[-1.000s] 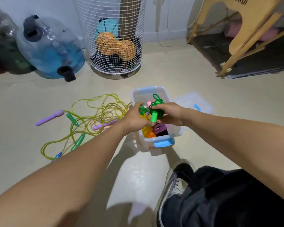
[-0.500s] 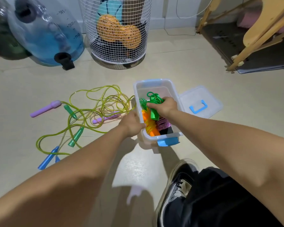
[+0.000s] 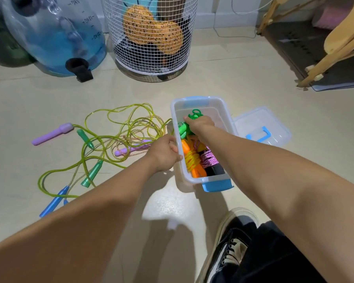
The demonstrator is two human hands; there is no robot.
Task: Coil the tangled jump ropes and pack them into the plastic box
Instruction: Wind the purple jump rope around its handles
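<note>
Two hands: right (image 3: 199,125) clutching glossy green coiled rope (image 3: 195,115), left (image 3: 165,153) gripping translucent box (image 3: 178,139) wall.

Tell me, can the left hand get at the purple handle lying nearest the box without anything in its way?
Probably yes. The left hand rests on the box's near wall, and the purple handle lies on bare floor right beside it. Only loose yellow-green rope crosses the handle, nothing solid.
</note>
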